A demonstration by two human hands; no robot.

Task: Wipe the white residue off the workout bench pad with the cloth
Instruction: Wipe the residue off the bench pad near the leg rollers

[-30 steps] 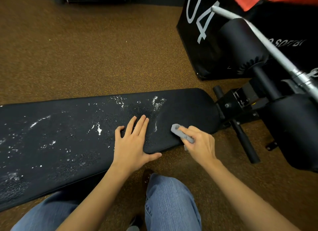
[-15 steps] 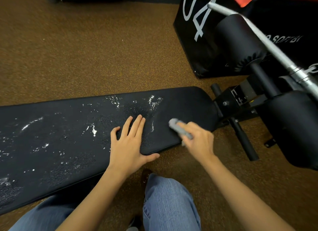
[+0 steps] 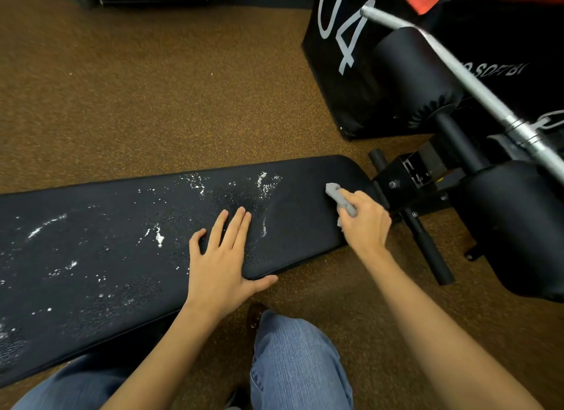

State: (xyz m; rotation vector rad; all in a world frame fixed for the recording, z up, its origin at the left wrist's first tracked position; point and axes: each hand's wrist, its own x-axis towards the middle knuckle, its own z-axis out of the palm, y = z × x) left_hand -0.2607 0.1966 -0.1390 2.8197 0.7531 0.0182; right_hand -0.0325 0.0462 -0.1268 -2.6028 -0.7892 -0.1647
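Wiping's just begun: right hand (image 3: 364,219) pinches cloth (image 3: 340,197), left hand (image 3: 221,263) flat on pad (image 3: 91,257); you'd sweep left through residue (image 3: 265,182).

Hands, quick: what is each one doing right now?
Left hand: open, fingers straight, flat on the bench pad.
Right hand: closed, fingers gripping the grey cloth.

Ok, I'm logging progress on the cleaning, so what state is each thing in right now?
Bench pad: lying flat, right end clean, the rest still speckled.
White residue: scattered over the middle and left of the pad, unwiped.
Cloth: bunched up, pressed on the pad's right end.
Right hand: fingers curled round the cloth.
Left hand: flat on the pad, fingers straight, thumb over the near edge.
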